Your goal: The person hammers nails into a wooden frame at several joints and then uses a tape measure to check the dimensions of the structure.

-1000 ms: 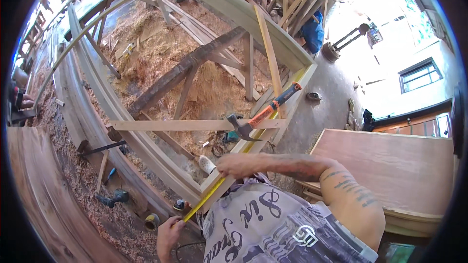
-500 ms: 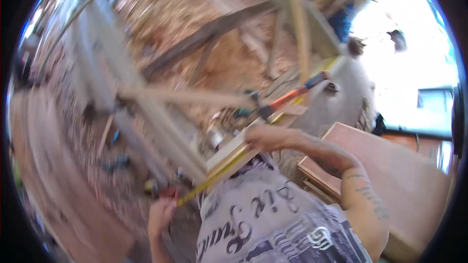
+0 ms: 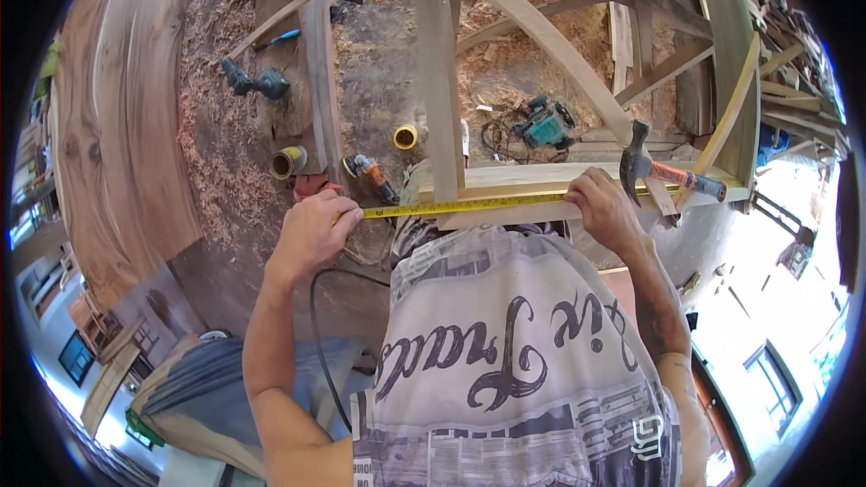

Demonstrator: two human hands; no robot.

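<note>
yellow tape: a thin, flat ribbon with dark marks, pulled straight along the near edge of the pale, smooth wooden frame, jutting past its left corner
left hand: thumb and forefinger pinching the tape's visible left end, elbow bent
right hand: fingers curled at the tape on that edge; whether they pinch, i can't tell
hammer: dark claw head, orange-and-black handle, near the right corner

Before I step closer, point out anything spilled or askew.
Wood shavings litter the floor, spread loosely around the cordless drill. The claw hammer lies slanted on the wooden frame, out of line with its rail. Nothing looks plainly damaged.
</note>
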